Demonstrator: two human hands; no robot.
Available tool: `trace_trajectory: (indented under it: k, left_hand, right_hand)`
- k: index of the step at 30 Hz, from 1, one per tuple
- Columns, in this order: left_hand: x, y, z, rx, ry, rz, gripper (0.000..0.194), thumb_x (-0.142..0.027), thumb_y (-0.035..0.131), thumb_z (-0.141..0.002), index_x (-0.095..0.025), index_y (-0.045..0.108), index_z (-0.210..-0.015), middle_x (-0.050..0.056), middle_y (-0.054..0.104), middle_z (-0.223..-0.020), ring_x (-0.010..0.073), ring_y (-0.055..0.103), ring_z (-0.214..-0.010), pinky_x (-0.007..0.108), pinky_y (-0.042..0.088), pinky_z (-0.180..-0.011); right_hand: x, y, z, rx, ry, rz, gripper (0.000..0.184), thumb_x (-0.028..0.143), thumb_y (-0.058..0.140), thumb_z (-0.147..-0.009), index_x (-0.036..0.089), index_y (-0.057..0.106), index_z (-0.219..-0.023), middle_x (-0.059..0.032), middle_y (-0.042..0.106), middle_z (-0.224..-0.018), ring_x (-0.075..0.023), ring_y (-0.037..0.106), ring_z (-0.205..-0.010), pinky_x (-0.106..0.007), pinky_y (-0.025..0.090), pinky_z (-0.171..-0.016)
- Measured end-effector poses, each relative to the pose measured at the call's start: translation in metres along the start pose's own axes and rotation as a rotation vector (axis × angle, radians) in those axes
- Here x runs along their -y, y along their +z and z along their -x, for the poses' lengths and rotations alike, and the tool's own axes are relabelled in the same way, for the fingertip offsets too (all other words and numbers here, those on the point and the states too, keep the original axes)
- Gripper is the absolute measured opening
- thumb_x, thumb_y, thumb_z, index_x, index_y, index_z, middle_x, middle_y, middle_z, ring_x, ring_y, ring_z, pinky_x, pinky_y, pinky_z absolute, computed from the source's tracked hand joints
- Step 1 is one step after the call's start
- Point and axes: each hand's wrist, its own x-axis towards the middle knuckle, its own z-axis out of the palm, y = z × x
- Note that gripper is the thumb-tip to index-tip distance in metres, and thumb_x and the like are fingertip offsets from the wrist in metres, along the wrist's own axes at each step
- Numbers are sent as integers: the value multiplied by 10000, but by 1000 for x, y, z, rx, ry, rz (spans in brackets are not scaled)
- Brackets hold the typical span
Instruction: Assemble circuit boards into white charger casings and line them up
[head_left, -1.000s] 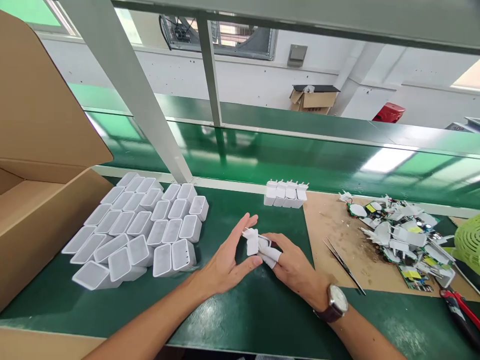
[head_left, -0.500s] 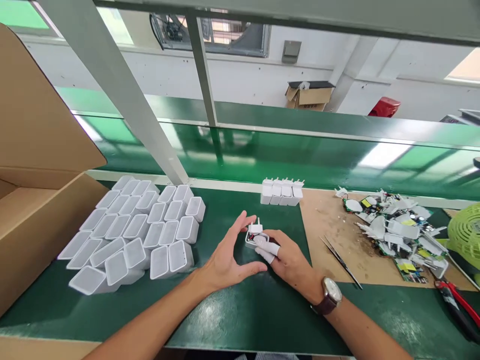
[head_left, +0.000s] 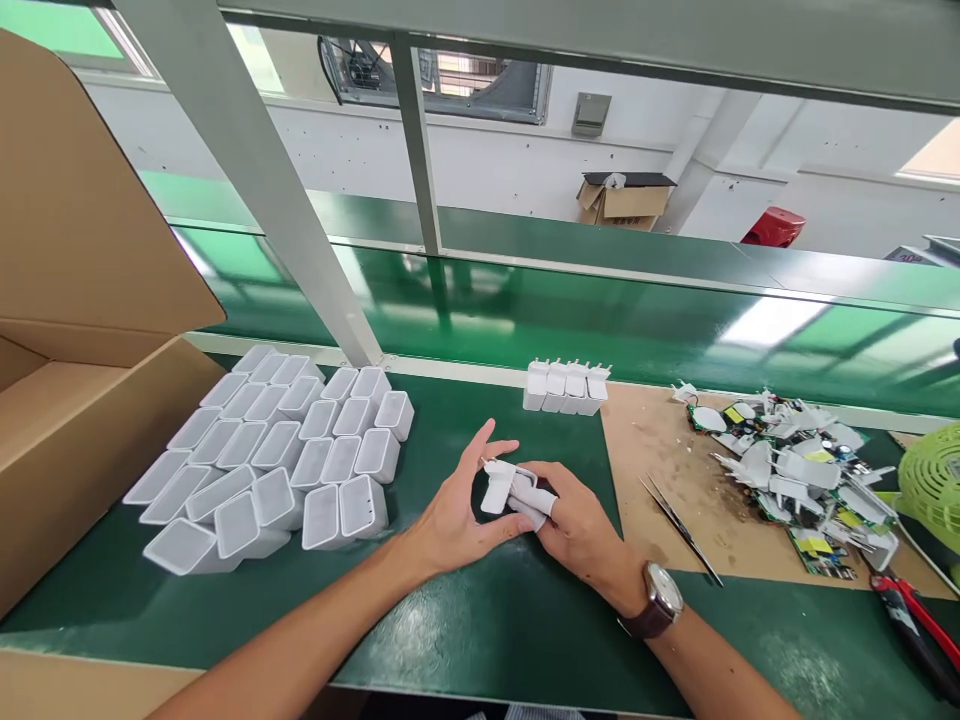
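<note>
In my right hand [head_left: 589,530], the covered fingers [head_left: 544,501] close on a white case [head_left: 529,513], just above the middle of the tabletop [head_left: 450,630]. A pronged cap [head_left: 496,487] hangs tilted at the case's left side, so I judge this one partly done: the cap does not sit flat over the opening. My left hand [head_left: 454,520] is spread wide around the cap, thumb near its lower edge; whether it touches, I cannot tell.

Beyond my hands, four capped units [head_left: 565,388] stand side by side, prongs up, and look nearest to finished. Far more is left, as I judge it: many open cases [head_left: 262,450] crowd the left, with no boards visible inside, and a heap of boards and caps [head_left: 810,460] lies to the right, beside the tweezers [head_left: 682,530].
</note>
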Motion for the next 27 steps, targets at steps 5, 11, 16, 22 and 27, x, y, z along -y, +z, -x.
trace_trajectory:
  k: [5,11,16,22,27]
  left_hand:
    - [1,1,2,-44,79,-15,1113,-329,841,-823,-340,79,-1635,121,584,-1402,300,578,-1300,500,458,-1128]
    - [3,4,-2,-124,105,24,864,-179,694,-903,-313,206,-1603,70,616,-1180,235,637,-1121,452,510,-1048]
    - [1,2,-5,-125,89,87,823,-173,685,-908,-300,227,-1580,70,631,-1139,232,648,-1104,441,521,-1011]
    - [3,3,-5,-127,50,133,792,-190,705,-902,-297,265,-1552,64,623,-1122,230,655,-1104,449,519,-1023]
    - [6,2,-6,-124,37,138,766,-212,708,-909,-299,284,-1541,67,618,-1145,223,651,-1116,462,516,-1044]
  right_hand:
    - [2,-1,0,26,29,52,383,116,554,-964,234,573,-1328,-123,680,-1195,-260,662,-1026,-410,616,-827]
    - [4,3,-2,57,45,84,382,133,556,-989,222,538,-1360,-126,685,-1193,-263,665,-1053,-422,621,-864]
    - [2,3,0,-17,17,49,423,149,588,-985,226,501,-1391,-124,686,-1198,-251,678,-1076,-399,630,-878]
    - [3,1,2,30,15,118,417,115,522,-992,217,504,-1395,-136,677,-1209,-269,668,-1097,-426,630,-889]
    - [4,2,1,27,53,59,330,180,556,-999,223,567,-1326,-125,671,-1203,-253,658,-1080,-404,621,-884]
